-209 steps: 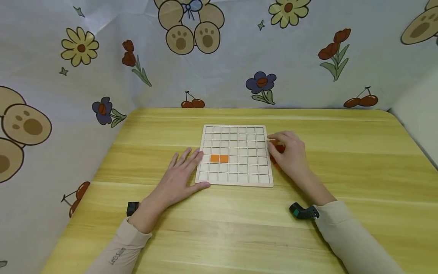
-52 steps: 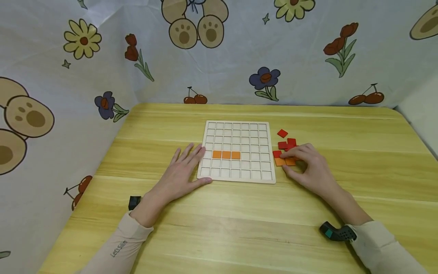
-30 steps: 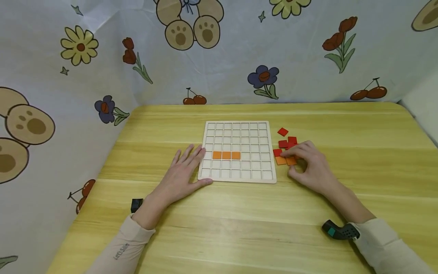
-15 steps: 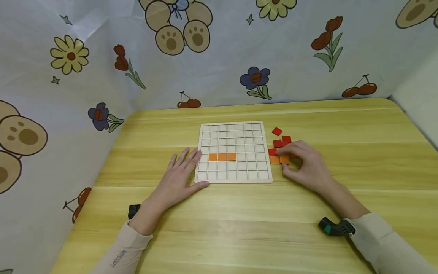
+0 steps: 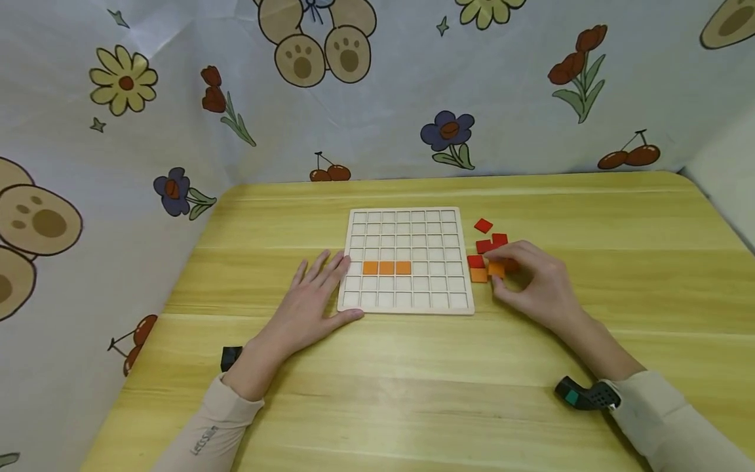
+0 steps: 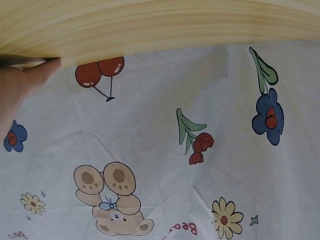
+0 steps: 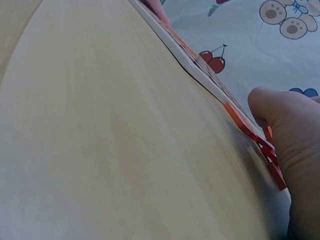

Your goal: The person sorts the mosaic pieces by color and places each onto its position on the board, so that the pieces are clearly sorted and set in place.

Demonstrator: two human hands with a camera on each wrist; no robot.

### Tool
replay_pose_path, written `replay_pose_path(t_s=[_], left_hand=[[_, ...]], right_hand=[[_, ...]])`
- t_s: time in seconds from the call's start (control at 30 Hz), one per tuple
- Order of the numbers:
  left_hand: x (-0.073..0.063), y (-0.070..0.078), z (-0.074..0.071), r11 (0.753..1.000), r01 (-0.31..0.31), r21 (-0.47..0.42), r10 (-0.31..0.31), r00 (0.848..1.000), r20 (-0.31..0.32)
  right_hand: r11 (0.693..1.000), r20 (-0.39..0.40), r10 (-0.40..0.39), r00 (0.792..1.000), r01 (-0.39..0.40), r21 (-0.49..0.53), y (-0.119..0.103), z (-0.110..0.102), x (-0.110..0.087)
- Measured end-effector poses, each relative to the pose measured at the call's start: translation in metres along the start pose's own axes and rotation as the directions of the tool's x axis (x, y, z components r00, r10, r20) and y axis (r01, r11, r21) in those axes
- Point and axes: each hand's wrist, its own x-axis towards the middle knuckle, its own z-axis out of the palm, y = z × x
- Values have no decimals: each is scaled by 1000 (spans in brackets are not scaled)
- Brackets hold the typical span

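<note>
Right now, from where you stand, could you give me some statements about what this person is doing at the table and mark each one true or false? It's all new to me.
1. Three orange tiles sit side by side in the gridded board. True.
2. No tile is being held. False: the right hand pinches an orange tile between finger and thumb.
3. The left hand is at the board's left edge, fingers spread. True.
4. The board's back row is full. False: that row holds no tiles; the red tiles lie on the table, right of the board.
</note>
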Motion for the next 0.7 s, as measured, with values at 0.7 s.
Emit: replay_pose_path(t_s=[0.7], left_hand=[[-1,1,-1,1000,2,4,-2,1000,-1]], right_hand=[[996,-32,-18,999,21,90,-24,26,16]])
